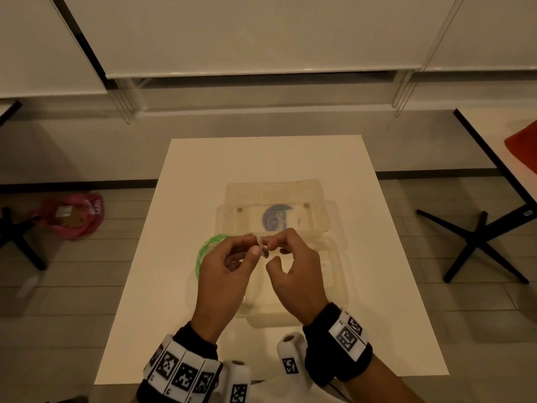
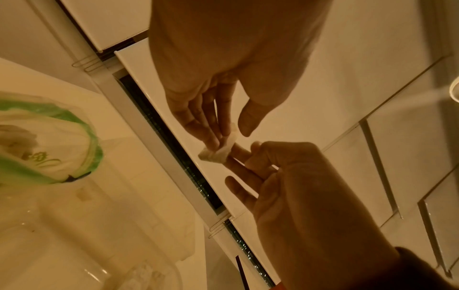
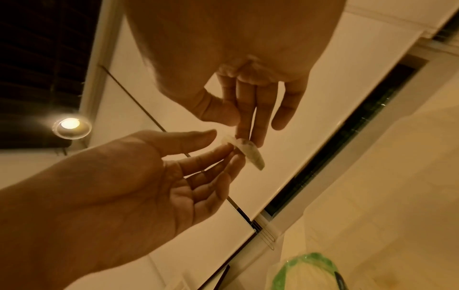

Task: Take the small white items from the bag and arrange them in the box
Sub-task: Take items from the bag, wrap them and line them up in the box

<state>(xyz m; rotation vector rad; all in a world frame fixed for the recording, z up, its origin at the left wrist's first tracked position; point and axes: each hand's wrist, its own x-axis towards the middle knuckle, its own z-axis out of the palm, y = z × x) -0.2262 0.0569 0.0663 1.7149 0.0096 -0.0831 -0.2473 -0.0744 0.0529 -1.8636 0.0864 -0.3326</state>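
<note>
Both hands are raised over the middle of the white desk [image 1: 377, 286], meeting above the clear plastic box [image 1: 331, 257]. The left hand [image 1: 229, 271] pinches a small white item [image 1: 260, 244] between thumb and fingertips, and the right hand [image 1: 293, 271] pinches the other side of the same item with its own fingertips, so the piece is held between the two hands, off the desk. Seen from the left wrist, the item [image 2: 218, 151] looks like a pale, slightly crumpled scrap caught between the fingers [image 2: 213, 135] of the left hand [image 2: 223, 68] and those of the right hand [image 2: 298, 186]. From the right wrist, it [image 3: 248, 153] reads as a thin curved sliver, gripped at one end by the right hand [image 3: 236, 49] and at the other by the left hand [image 3: 111, 186]. The box lies open near the centre of the desk, its lid [image 1: 276, 199] folded back toward the far edge and showing a blue round mark [image 1: 276, 219]. The bag [image 1: 209, 251], clear with a green rim, sits just left of the box, partly hidden behind the left hand; it [image 2: 49, 141] holds more pale contents. A pink bag [image 1: 72, 216] lies on the floor left of the desk.
</note>
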